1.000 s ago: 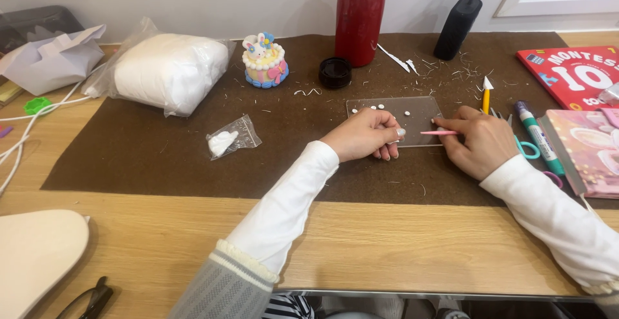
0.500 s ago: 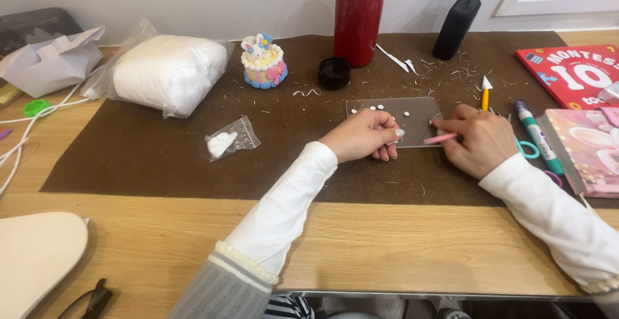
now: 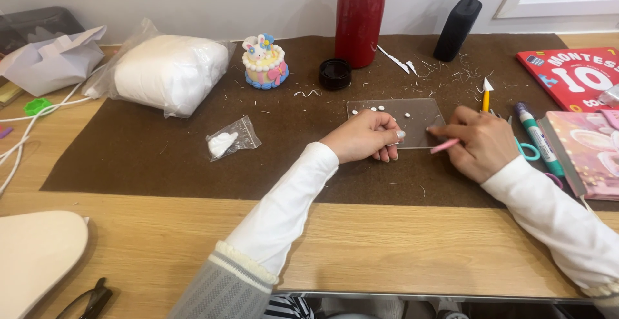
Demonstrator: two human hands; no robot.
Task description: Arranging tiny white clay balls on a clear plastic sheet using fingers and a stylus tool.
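A clear plastic sheet (image 3: 412,114) lies on the brown felt mat (image 3: 161,164), with several small white clay dots on its far edge. My left hand (image 3: 362,137) rests curled on the sheet's near left corner, fingers pressing it down. My right hand (image 3: 478,142) holds a thin pink tool (image 3: 444,145), its tip at the sheet's right edge, forefinger stretched toward the sheet.
On the mat stand a red flask (image 3: 359,17), a black bottle (image 3: 456,25), a black lid (image 3: 335,74), a small clay cake (image 3: 265,62), a big bag of white clay (image 3: 164,70) and a small bag (image 3: 231,139). Books (image 3: 574,77), a marker (image 3: 535,138), scissors and an orange tool (image 3: 485,96) lie right.
My right hand has drawn the pink tool slightly right and down along the sheet's edge. The left hand stays in place on the sheet.
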